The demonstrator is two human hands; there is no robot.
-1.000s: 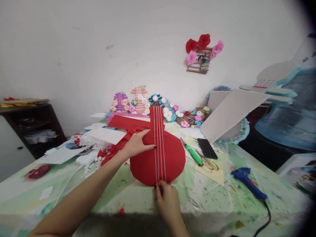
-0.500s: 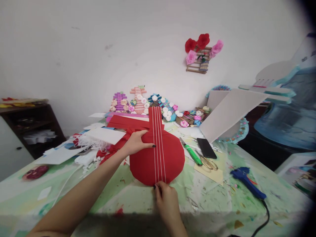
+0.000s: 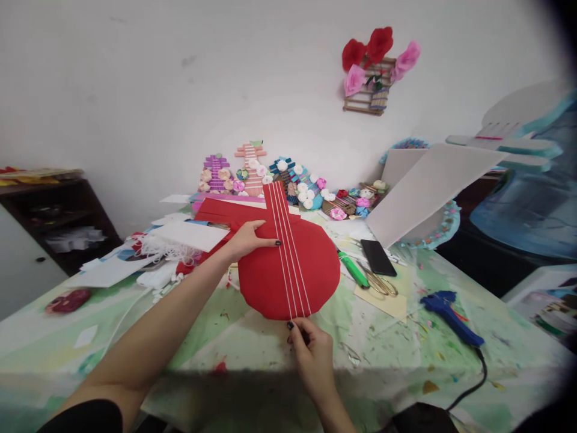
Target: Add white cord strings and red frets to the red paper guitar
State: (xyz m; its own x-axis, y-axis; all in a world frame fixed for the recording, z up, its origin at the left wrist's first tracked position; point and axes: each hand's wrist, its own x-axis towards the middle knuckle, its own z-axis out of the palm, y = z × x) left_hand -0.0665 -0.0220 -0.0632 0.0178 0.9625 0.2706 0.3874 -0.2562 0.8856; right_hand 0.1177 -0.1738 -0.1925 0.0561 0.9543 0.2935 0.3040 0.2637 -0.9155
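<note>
A red guitar-shaped cutout (image 3: 315, 270) with white strings (image 3: 288, 252) running down its neck and body lies on the paint-stained table (image 3: 252, 349). My left hand (image 3: 250, 239) rests on the cutout's upper left shoulder, fingers curled over its edge, thumb on top. My right hand (image 3: 311, 352) sits at the cutout's bottom edge, fingers pinched together where the string ends come out. What lies between those fingertips is too small to make out.
A green-handled knife (image 3: 354, 269), scissors (image 3: 381, 285) and a black phone (image 3: 377, 257) lie right of the cutout. A blue glue gun (image 3: 448, 317) with its cord is farther right. White sheets (image 3: 193, 236), red scraps and flower crafts (image 3: 288, 186) crowd the back.
The cutout has tilted, its neck leaning left and its lower edge lifting slightly. My right hand stayed at the bottom edge. The view has shifted down a little.
</note>
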